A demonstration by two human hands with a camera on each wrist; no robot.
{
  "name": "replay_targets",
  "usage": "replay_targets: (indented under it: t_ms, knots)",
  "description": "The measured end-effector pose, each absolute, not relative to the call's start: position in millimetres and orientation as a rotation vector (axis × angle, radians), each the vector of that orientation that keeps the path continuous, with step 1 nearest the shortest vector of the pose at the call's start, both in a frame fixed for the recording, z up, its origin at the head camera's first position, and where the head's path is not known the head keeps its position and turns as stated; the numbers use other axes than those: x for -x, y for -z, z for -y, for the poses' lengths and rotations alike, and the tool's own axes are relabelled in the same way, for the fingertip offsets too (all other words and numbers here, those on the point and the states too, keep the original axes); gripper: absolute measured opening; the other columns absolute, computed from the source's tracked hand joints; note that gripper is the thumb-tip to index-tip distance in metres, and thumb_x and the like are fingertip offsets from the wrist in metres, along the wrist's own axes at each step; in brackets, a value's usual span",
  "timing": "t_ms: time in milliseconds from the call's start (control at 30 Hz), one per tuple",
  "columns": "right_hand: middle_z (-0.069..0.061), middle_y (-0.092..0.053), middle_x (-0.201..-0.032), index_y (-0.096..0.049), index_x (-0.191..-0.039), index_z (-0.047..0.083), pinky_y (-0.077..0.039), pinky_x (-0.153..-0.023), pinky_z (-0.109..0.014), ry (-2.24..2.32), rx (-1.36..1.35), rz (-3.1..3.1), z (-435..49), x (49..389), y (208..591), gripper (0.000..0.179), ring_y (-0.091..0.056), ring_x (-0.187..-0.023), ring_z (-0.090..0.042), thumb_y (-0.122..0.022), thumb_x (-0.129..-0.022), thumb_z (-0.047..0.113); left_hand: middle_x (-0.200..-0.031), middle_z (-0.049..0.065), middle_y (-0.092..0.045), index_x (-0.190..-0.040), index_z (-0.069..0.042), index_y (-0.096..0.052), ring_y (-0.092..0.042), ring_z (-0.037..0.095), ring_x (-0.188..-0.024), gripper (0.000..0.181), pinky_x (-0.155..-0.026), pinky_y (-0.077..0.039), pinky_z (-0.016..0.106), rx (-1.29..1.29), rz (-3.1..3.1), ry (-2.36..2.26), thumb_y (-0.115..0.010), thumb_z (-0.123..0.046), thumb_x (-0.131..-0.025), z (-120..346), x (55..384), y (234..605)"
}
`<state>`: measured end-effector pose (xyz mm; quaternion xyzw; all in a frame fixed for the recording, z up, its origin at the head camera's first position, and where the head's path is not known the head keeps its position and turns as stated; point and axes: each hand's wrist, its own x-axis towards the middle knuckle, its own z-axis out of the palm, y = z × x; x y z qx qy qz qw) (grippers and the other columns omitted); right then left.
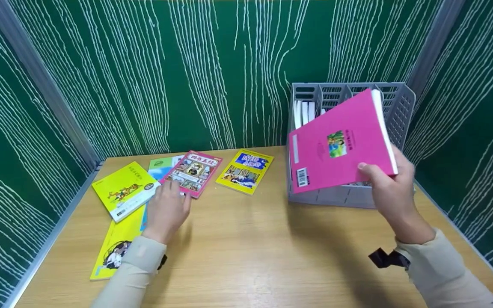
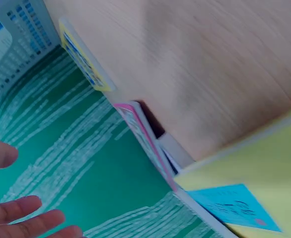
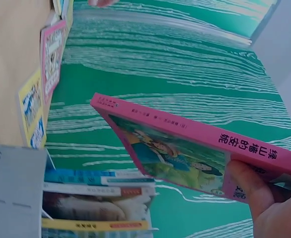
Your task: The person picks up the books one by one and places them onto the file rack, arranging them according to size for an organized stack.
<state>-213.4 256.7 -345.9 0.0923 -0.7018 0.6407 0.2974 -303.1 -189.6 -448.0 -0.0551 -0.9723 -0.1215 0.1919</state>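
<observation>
My right hand [image 1: 390, 192] grips a pink book [image 1: 336, 149] by its edge, thumb on the back cover. The book is tilted in front of and above a grey plastic file rack [image 1: 394, 100]. In the right wrist view its spine and illustrated front cover [image 3: 175, 158] show. My left hand [image 1: 168, 209] hovers over the left books with relaxed, spread fingers [image 2: 21, 210], holding nothing. Nearest to it are a pink-bordered book [image 1: 195, 169] and a yellow-and-white book [image 1: 126, 188], both lying on others.
A small yellow book [image 1: 246, 171] lies alone mid-table [image 1: 238, 239]. Beneath the left pile are a larger yellow book [image 1: 114, 252] and a blue-green one [image 1: 161, 164]. Several books [image 3: 96, 191] stand in the rack's compartments. Green walls [image 1: 212, 64] with white lines enclose the table.
</observation>
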Motion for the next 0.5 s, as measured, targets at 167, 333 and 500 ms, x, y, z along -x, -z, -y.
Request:
replay_targets:
  t_ms: [167,333,500]
  knots:
    - [0.001,-0.075,-0.132,-0.059,-0.150,0.005,-0.064,-0.087,-0.019,-1.669,-0.243,1.813,-264.2,206.0,340.4,0.051,-0.078,-0.109,-0.010,-0.055,-0.101,-0.009,-0.142,0.033,-0.062,-0.147,0.010,-0.053,-0.063,0.048,-0.130,0.063,-0.106,-0.059,0.060,0.074,2.798,0.295,-0.066,-0.037,-0.107,207.3,309.0,451.7]
    - [-0.004,-0.075,-0.134,-0.060,-0.150,0.003,-0.063,-0.088,-0.018,-1.624,-0.280,1.748,-271.9,200.3,335.4,0.053,-0.078,-0.110,-0.013,-0.057,-0.099,-0.011,-0.140,0.035,-0.061,-0.146,0.012,-0.052,-0.063,0.048,-0.128,0.061,-0.106,-0.059,0.061,0.013,2.835,0.271,-0.064,-0.033,-0.108,223.1,312.7,452.0]
    - [-0.005,-0.073,-0.138,-0.060,-0.151,0.003,-0.061,-0.092,-0.016,-1.498,-0.232,1.747,-279.8,196.0,332.0,0.054,-0.077,-0.114,-0.015,-0.059,-0.098,-0.010,-0.138,0.036,-0.060,-0.144,0.013,-0.053,-0.062,0.048,-0.123,0.058,-0.104,-0.059,0.063,-0.080,2.876,0.269,-0.061,-0.033,-0.109,240.2,316.0,450.9]
